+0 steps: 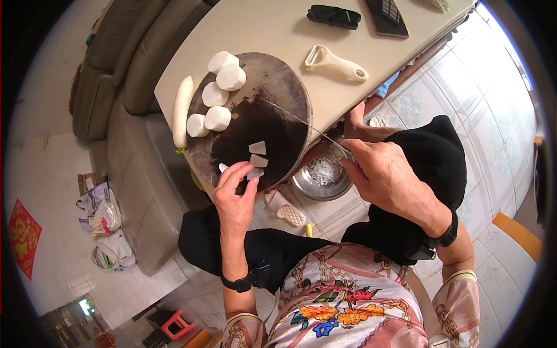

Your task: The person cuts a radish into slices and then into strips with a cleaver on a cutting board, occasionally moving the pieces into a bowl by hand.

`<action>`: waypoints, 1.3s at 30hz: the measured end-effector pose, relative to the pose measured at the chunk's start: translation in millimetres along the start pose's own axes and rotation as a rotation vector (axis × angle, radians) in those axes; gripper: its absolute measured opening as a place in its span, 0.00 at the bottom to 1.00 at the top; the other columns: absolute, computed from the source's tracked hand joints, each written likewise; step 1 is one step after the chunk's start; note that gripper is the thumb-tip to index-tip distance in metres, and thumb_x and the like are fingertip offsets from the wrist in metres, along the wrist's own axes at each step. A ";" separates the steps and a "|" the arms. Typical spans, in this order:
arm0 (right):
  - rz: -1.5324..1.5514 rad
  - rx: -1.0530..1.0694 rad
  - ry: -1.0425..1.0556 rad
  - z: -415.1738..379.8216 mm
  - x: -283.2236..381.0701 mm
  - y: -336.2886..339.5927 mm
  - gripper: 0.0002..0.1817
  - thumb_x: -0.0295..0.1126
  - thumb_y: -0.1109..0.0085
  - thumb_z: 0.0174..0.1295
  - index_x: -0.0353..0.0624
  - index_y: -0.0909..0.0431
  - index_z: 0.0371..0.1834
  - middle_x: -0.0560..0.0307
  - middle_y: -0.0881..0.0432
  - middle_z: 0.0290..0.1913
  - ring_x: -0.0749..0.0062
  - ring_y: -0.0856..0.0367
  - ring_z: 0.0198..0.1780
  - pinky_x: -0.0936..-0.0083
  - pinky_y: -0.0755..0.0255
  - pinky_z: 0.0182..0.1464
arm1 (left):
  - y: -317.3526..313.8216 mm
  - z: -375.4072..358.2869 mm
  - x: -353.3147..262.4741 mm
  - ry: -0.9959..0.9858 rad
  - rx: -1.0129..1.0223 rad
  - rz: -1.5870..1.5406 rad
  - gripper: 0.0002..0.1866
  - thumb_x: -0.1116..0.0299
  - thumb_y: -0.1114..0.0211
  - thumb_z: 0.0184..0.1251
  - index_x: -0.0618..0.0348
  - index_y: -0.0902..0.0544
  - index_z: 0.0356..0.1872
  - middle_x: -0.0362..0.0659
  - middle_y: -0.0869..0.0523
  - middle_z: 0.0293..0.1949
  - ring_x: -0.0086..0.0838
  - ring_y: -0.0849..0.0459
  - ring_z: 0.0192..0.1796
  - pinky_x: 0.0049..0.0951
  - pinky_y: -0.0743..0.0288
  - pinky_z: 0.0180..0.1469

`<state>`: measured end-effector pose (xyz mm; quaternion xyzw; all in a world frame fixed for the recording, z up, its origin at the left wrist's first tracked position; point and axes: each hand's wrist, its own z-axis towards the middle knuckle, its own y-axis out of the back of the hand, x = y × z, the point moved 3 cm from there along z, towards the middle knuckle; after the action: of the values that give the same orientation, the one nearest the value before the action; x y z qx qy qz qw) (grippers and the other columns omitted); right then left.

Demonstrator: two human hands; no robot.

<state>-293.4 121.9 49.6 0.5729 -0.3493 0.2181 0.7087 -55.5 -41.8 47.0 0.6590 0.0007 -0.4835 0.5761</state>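
White slices (257,147) lie on the round board (278,87), at the tips of the left hand's (234,203) fingers, which touch the nearest slice; whether they grip it, I cannot tell; the right hand's (386,177) fingers are clenched on a knife (328,138), its blade reaching over the board; just beside those fingers, lower than the bench (255,29), a metal bowl (316,193) holds thin white shreds (325,171); thick white chunks (217,118) sit on the board beyond the left fingers.
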 end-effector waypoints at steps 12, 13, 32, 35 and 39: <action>-0.012 -0.053 0.038 0.0 1.3 0.8 0.09 0.24 0.38 0.61 0.33 0.24 0.41 0.41 0.21 0.22 0.43 0.18 0.29 0.54 0.26 0.32 | 0.8 -6.6 -17.0 0.221 0.106 0.118 0.18 0.80 0.31 0.58 0.62 0.16 0.51 0.46 0.16 0.38 0.33 0.18 0.39 0.34 0.22 0.45; -0.017 -0.019 0.023 -0.6 -0.2 0.5 0.14 0.23 0.37 0.60 0.31 0.22 0.49 0.40 0.19 0.26 0.41 0.18 0.31 0.55 0.25 0.32 | 0.3 -7.5 -18.2 0.218 0.107 0.117 0.18 0.80 0.31 0.58 0.62 0.16 0.51 0.46 0.16 0.38 0.33 0.18 0.39 0.34 0.22 0.45; -0.007 -0.087 0.080 -0.2 2.8 1.2 0.06 0.25 0.40 0.61 0.35 0.27 0.32 0.43 0.25 0.18 0.45 0.19 0.26 0.54 0.27 0.30 | -4.7 -27.3 -20.9 0.254 -0.095 -0.456 0.18 0.83 0.38 0.71 0.66 0.21 0.61 0.39 0.14 0.38 0.18 0.15 0.40 0.22 0.18 0.44; -0.001 -0.089 0.074 0.0 2.7 2.5 0.06 0.25 0.40 0.61 0.35 0.27 0.33 0.44 0.25 0.17 0.45 0.19 0.26 0.54 0.27 0.30 | -8.9 -30.8 -9.9 0.374 -0.064 -0.678 0.16 0.82 0.36 0.70 0.69 0.20 0.58 0.40 0.14 0.39 0.20 0.16 0.39 0.22 0.18 0.46; -0.010 -0.023 0.040 -0.7 2.2 3.2 0.13 0.23 0.38 0.61 0.32 0.22 0.49 0.40 0.19 0.27 0.42 0.17 0.31 0.55 0.25 0.33 | -15.0 -28.4 -0.7 0.398 -0.118 -0.610 0.12 0.82 0.33 0.69 0.69 0.16 0.52 0.42 0.13 0.39 0.20 0.16 0.38 0.21 0.19 0.45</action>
<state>-294.0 123.1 53.3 0.5621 -0.3346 0.2218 0.7231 -46.1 -14.8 32.3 0.6753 0.3371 -0.4946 0.4309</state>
